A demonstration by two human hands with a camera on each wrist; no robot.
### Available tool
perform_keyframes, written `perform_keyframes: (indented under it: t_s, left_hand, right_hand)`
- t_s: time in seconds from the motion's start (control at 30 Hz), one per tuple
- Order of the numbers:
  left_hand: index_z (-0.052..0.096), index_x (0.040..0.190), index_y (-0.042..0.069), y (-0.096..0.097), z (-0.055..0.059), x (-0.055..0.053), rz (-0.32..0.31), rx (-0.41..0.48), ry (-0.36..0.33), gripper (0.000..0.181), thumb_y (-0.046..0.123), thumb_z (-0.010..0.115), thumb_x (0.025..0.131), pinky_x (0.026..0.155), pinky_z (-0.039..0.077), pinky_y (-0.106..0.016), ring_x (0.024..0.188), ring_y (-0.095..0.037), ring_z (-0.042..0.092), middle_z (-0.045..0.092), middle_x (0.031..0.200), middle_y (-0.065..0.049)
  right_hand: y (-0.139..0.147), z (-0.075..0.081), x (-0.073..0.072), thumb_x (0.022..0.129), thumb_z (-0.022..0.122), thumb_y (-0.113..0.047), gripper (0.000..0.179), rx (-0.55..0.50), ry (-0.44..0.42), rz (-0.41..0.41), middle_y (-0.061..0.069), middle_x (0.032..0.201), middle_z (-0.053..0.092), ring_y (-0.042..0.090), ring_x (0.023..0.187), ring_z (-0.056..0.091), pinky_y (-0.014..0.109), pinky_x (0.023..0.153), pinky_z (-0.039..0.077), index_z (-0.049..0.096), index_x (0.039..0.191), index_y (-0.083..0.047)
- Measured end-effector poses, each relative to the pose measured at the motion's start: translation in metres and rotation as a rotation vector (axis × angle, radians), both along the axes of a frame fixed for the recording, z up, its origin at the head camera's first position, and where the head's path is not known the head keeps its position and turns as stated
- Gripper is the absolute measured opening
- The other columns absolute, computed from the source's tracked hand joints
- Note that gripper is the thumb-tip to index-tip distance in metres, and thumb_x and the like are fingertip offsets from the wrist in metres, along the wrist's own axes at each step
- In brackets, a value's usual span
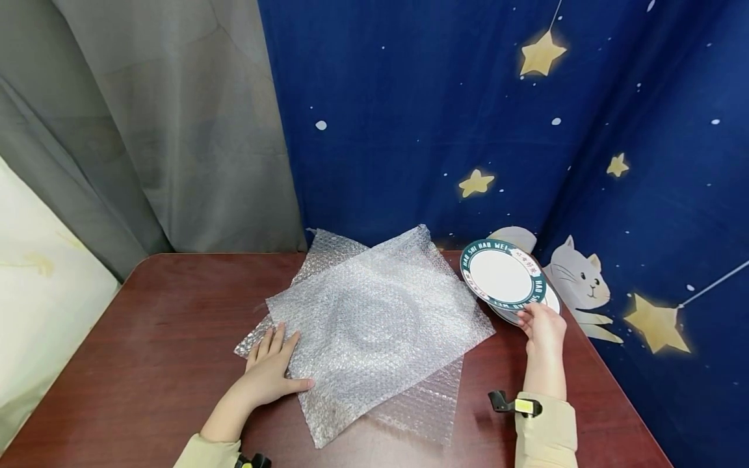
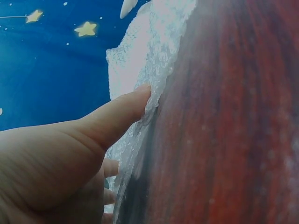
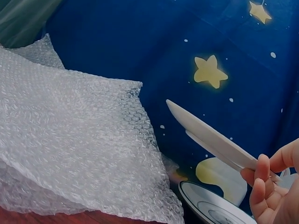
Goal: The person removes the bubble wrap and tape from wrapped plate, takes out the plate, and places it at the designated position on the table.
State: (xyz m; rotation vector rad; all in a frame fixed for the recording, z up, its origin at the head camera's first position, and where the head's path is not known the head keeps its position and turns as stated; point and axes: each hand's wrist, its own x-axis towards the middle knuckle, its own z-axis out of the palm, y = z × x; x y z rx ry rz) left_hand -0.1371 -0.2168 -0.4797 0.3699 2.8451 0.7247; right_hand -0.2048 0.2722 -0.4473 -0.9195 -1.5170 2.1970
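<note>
Overlapping sheets of bubble wrap (image 1: pixel 374 305) lie on the table, and a faint round outline shows through the middle of the top sheet. My left hand (image 1: pixel 268 372) rests with fingers spread at the wrap's left edge; its thumb (image 2: pixel 126 105) touches the edge in the left wrist view. At the right, my right hand (image 1: pixel 543 325) pinches the rim of a white plate (image 1: pixel 502 276) with a green lettered border. That plate is tilted and raised in the right wrist view. Another plate (image 3: pixel 212 205) lies below it, mostly covered in the head view.
The dark red wooden table (image 1: pixel 152 338) ends at a blue curtain (image 1: pixel 398 117) with stars and a cat, behind and to the right. A grey curtain (image 1: pixel 175 130) hangs at the back left. The plates are near the table's right edge.
</note>
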Motion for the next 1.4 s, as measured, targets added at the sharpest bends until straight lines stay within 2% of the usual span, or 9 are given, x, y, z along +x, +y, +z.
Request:
perform_keyframes:
  t_s: [0.2, 0.47, 0.93, 1.4]
  left_hand:
    - [0.030, 0.147, -0.005, 0.000, 0.001, 0.000, -0.002, 0.007, -0.002, 0.106, 0.057, 0.074, 0.074, 0.103, 0.005, -0.068, 0.138, -0.052, 0.002, 0.007, 0.152, -0.034]
    - [0.030, 0.147, -0.005, -0.001, 0.000, -0.001, -0.002, 0.003, 0.002, 0.106, 0.058, 0.075, 0.073, 0.103, 0.005, -0.068, 0.138, -0.052, 0.003, 0.008, 0.152, -0.034]
    - [0.030, 0.147, -0.005, 0.000, -0.001, -0.001, -0.001, 0.000, -0.003, 0.107, 0.058, 0.075, 0.073, 0.102, 0.005, -0.068, 0.138, -0.051, 0.003, 0.008, 0.152, -0.034]
    - [0.031, 0.146, -0.005, -0.001, -0.002, -0.001, 0.003, 0.001, 0.008, 0.107, 0.059, 0.075, 0.072, 0.103, 0.005, -0.068, 0.138, -0.051, 0.003, 0.009, 0.151, -0.034]
  right_hand:
    - [0.003, 0.000, 0.003, 0.092, 0.054, -0.002, 0.002, -0.012, 0.006, -0.030, -0.002, 0.067, 0.057, 0.006, 0.055, 0.059, 0.019, 0.050, 0.047, 0.052, 0.092, -0.004]
    - [0.008, 0.000, 0.006, 0.093, 0.055, -0.007, 0.017, -0.032, -0.052, -0.056, -0.004, 0.071, 0.059, 0.005, 0.059, 0.060, 0.018, 0.054, 0.049, 0.051, 0.110, -0.006]
    - [0.016, -0.009, 0.007, 0.093, 0.055, -0.009, 0.019, -0.041, -0.083, -0.109, -0.004, 0.076, 0.060, 0.005, 0.060, 0.061, 0.018, 0.053, 0.049, 0.052, 0.112, -0.007]
    - [0.023, -0.020, 0.007, 0.091, 0.053, -0.003, 0.015, -0.065, -0.053, -0.141, -0.004, 0.064, 0.060, 0.004, 0.054, 0.060, 0.018, 0.047, 0.047, 0.050, 0.105, -0.004]
